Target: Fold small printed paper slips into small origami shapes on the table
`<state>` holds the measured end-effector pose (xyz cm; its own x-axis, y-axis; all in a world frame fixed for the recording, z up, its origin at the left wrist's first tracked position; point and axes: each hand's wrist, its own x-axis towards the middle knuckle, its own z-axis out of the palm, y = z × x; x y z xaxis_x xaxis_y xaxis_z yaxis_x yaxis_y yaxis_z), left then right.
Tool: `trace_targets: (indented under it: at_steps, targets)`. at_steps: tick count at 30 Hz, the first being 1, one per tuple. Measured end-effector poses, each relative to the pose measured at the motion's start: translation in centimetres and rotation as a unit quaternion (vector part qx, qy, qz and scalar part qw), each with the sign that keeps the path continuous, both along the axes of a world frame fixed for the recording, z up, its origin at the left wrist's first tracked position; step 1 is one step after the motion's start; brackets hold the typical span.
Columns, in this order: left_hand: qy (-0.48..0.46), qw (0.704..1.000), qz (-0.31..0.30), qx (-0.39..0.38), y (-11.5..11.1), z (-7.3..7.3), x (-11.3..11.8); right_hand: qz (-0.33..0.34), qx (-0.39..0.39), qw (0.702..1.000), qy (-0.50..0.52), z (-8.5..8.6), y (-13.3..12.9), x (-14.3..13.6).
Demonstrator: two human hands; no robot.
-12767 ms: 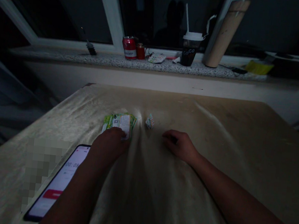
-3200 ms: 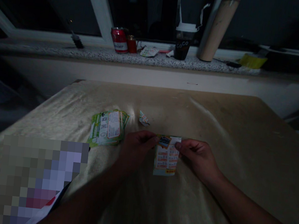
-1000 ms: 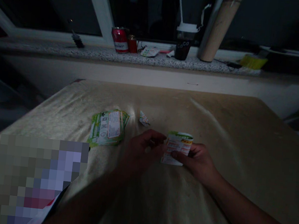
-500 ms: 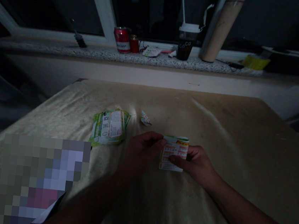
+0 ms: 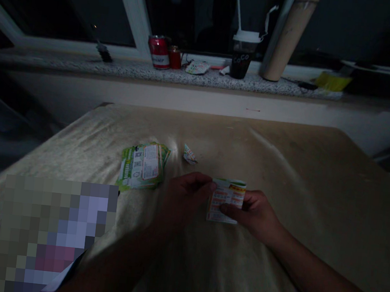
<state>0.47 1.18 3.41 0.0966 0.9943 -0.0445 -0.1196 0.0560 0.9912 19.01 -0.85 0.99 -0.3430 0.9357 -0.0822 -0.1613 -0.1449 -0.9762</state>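
A folded printed leaflet, white with orange text and a green edge at the top, is held up between both hands above the table. My left hand pinches its upper left corner between thumb and fingers. From the right side my right hand grips it, thumb across the front and fingers behind. To the left on the cloth lies a pile of green and white leaflets. A small folded piece of printed paper rests just beyond my left hand.
A cloth-covered table spans the view. On the windowsill behind it stand a red can, a smaller red container, a lidded cup and a cardboard tube. A pixelated patch covers the lower left.
The leaflet and both hands have shifted very slightly, with the same grips. Everything else stays where it was.
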Motion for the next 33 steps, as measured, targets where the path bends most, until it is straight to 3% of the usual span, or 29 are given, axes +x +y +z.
trace_targets:
  at_steps: [7, 19, 33]
  targets:
    - [0.015, 1.0, -0.004, -0.004, 0.0, -0.2, 0.0, 0.009, -0.003, 1.0, 0.012, 0.4, 0.0, -0.1]
    - [0.092, 0.994, -0.048, 0.025, -0.7, 0.0, 0.2, -0.107, -0.015, 0.994, 0.002, 1.1, 0.0, -0.1]
    - [0.11, 0.993, -0.041, 0.032, -0.9, 0.2, 0.4, -0.111, -0.01, 0.994, -0.004, 0.5, 0.1, 0.1]
